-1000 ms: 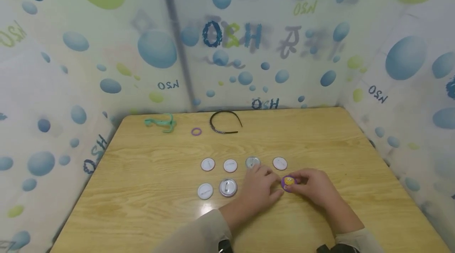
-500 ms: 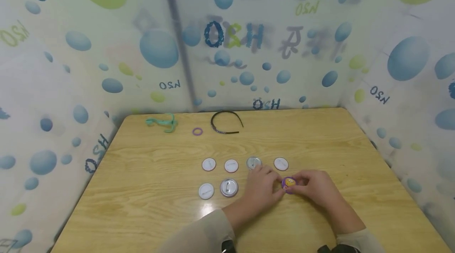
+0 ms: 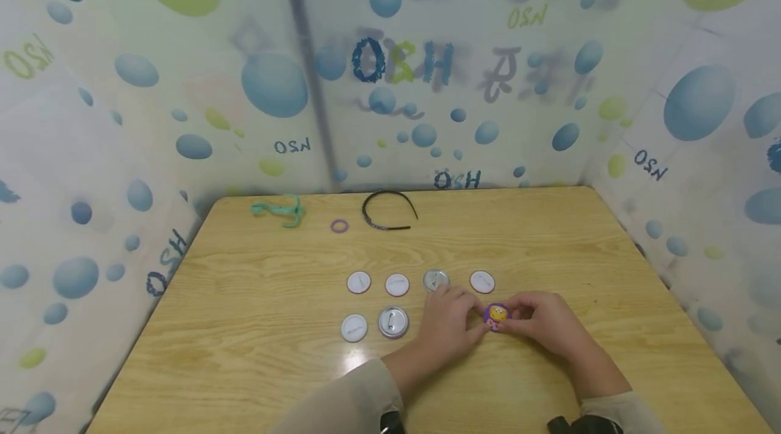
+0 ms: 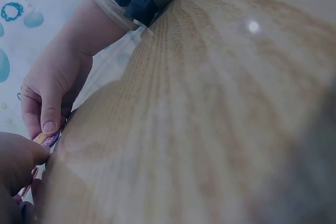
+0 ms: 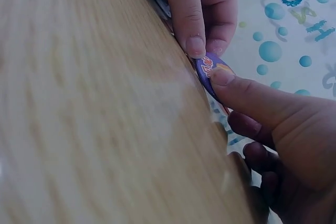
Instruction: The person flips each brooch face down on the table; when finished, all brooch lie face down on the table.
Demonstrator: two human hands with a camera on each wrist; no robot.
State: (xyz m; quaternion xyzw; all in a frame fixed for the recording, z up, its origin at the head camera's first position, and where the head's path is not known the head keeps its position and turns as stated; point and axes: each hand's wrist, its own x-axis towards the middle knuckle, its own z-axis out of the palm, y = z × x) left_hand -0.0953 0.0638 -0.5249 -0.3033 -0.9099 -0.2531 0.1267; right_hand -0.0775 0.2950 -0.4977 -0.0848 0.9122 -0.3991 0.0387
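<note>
A purple pin-back button badge with a yellow cartoon figure faces up between my two hands, tilted just above the table. Thumb and fingers of my right hand pinch its right side; in the right wrist view the right thumb lies across the printed face of the badge. My left hand pinches the opposite edge between thumb and forefinger. Its knuckles overlap a silver-backed badge in the head view. In the left wrist view, a sliver of the held badge shows between the hands.
Several badges lie pin side up on the wooden table, among them a white one and a thicker silver one. Farther back lie a green claw-like item, a purple ring and a black headband. Patterned walls surround the table.
My right thumb has shifted toward the badge's edge, so more of the printed face shows. My left fingers have closed in on the badge's left edge.
</note>
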